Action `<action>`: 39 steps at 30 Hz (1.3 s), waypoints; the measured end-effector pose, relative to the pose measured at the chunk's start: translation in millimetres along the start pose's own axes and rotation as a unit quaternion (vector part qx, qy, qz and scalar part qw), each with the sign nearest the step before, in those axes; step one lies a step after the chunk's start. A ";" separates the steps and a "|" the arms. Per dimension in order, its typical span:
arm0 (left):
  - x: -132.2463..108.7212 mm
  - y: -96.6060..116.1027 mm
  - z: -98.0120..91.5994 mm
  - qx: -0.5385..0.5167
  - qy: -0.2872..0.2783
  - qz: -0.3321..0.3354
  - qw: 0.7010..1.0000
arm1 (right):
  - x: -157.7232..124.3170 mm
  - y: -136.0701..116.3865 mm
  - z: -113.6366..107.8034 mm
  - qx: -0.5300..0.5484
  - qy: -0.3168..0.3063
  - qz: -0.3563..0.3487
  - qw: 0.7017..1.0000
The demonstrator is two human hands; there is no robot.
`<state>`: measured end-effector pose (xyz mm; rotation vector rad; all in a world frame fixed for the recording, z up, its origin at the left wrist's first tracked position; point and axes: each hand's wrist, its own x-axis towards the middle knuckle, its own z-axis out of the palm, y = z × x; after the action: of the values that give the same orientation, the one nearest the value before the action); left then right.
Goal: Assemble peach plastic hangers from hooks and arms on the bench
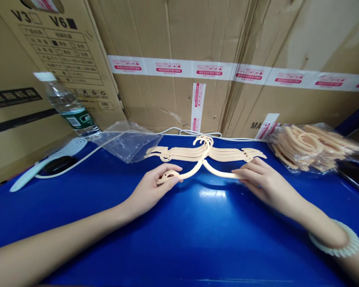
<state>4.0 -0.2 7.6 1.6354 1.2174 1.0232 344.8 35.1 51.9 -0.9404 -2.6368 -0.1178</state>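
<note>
Between my two hands is a pale peach plastic clothes hanger (192,171), its hook pointing away from me. My left hand (155,183) pinches the left end, near a rounded loop. The right arm of the hanger is gripped by my right hand (261,179), whose fingers cover that end. Just behind it, several matching hangers (185,152) lie in an overlapping row on the blue table (179,235). The hook of the held hanger overlaps the hooks of that row in view, and I cannot tell whether they touch.
More hangers fill a clear plastic bag (305,147) at the right. A crumpled clear bag (128,139), a water bottle (68,105), a pale hairbrush (56,155) and a black mouse-like object (60,164) are at the left. Cardboard boxes (173,36) wall the back, with a white cable (167,130) along them.
</note>
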 end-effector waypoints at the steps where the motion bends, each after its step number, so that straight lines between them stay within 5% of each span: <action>1: 0.4 0.2 0.2 -0.006 0.005 -0.012 1.000 | -1.6 -0.8 -0.4 -0.032 0.009 0.007 0.999; 10: 1.4 3.6 2.4 -0.023 0.040 -0.041 0.998 | -14.4 -9.1 1.5 -0.233 0.065 0.032 0.970; 14: 1.1 2.9 2.1 -0.024 0.029 -0.037 0.999 | -11.8 -8.8 -0.2 -0.238 0.089 0.021 0.967; 18: 0.2 1.5 1.4 -0.024 0.028 -0.029 0.999 | -6.4 -7.7 0.7 -0.067 0.119 0.040 0.990; 21: 0.1 0.6 1.5 -0.018 0.032 -0.028 0.999 | -4.7 -4.6 3.0 0.113 0.134 0.096 0.980; 25: 0.4 1.4 2.6 -0.023 0.042 -0.017 0.999 | -3.2 -0.4 2.9 0.273 0.113 0.182 0.938; 33: -1.5 6.5 4.2 -0.124 0.086 -0.014 0.988 | 3.4 1.3 -7.9 0.382 0.088 0.257 0.883; 39: -1.6 8.3 10.9 -0.163 0.055 0.005 0.985 | 6.3 -9.5 9.6 0.528 0.095 0.305 0.787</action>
<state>16.3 -4.9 11.8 1.3456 1.0477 1.2611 331.5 33.3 45.3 -1.1342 -1.5993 1.2036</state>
